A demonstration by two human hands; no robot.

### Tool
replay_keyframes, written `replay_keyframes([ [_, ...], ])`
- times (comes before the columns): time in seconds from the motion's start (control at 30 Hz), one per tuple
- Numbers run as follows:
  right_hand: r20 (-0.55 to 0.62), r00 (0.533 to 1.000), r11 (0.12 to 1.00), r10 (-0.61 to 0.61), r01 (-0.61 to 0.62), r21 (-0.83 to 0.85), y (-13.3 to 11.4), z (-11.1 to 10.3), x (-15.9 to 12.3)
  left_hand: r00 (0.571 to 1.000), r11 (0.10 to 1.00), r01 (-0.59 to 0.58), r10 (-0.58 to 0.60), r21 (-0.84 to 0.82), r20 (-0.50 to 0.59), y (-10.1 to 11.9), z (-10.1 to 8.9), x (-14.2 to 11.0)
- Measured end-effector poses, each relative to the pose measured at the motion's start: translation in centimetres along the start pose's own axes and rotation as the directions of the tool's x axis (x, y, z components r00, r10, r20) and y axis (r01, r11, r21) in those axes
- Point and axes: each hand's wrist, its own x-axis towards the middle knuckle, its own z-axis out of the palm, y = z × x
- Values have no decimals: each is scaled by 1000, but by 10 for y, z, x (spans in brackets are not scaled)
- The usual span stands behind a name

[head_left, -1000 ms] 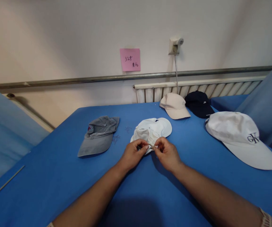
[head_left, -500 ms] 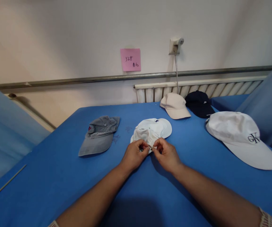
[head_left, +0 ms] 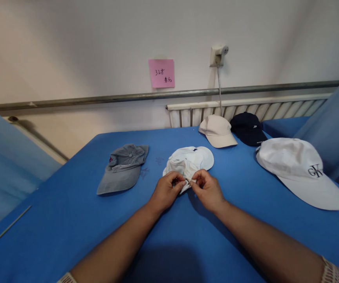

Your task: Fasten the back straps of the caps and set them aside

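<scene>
A small white cap lies on the blue table, brim pointing away from me. My left hand and my right hand are both closed in a pinch on the strap at the cap's near edge, fingertips almost touching each other. The strap itself is mostly hidden by my fingers.
A grey cap lies to the left. A beige cap and a dark navy cap sit at the back right, a large white cap with lettering at the right. Behind stand a radiator and a wall with a pink note.
My fingertips have shifted slightly on the strap, drawing a little closer together. The caps have not moved.
</scene>
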Motion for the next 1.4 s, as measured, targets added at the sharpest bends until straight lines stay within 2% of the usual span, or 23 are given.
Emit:
replay_keyframes([
  [0.1, -12, 1000, 998, 29, -28, 51, 2, 1, 1, 998, 993, -68, 67, 97, 15, 3, 1, -2],
  [0.2, -22, 995, 969, 101, -93, 228, 4, 2, 6, 978, 958, -209, 202, 195, 52, 11, 0, -6],
  [0.27, -2, 991, 929, 132, -123, 348, 4, 1, 9, 957, 923, -289, 273, 255, 99, 16, -1, -9],
  [0.33, 47, 990, 905, 132, -140, 401, 3, -1, 12, 952, 914, -304, 281, 268, 121, 17, -1, -10],
  [0.43, 126, 991, 935, 42, -83, 344, 2, -5, 12, 983, 971, -182, 176, 157, 51, 11, -4, -6],
  [0.5, 160, 982, 977, -95, 62, 205, 2, -10, 10, 999, 999, -48, 47, 6, 22, 6, -7, -1],
  [0.6, 183, 946, 959, -268, 280, -41, 3, -15, 9, 990, 964, 126, -106, -235, 93, -2, -12, 4],
  [0.67, 177, 939, 939, -296, 320, -124, 4, -17, 10, 976, 921, 195, -148, -336, 162, -6, -14, 6],
  [0.77, 220, 934, 935, -280, 318, -161, 5, -18, 13, 961, 889, 242, -165, -388, 222, -8, -16, 6],
  [0.83, 277, 926, 936, -258, 311, -167, 6, -18, 15, 961, 902, 229, -151, -365, 231, -6, -17, 5],
  [0.9, 309, 922, 935, -232, 298, -190, 6, -18, 18, 966, 944, 164, -96, -285, 240, -1, -18, 3],
  [1.0, 298, 933, 917, -202, 287, -278, 5, -20, 20, 972, 989, 20, 16, -148, 236, 7, -18, 1],
  [1.1, 297, 939, 894, -170, 274, -353, 3, -21, 19, 974, 994, -27, 51, -110, 221, 11, -16, 0],
  [1.23, 293, 949, 903, -115, 222, -368, -1, -21, 17, 967, 987, 37, 4, -158, 253, 11, -15, 1],
  [1.3, 279, 956, 927, -95, 187, -325, 0, -21, 17, 968, 965, 92, -28, -246, 250, 9, -13, 2],
  [1.4, 259, 963, 965, -74, 135, -225, 5, -19, 19, 967, 885, 191, -95, -424, 237, 7, -10, 4],
])
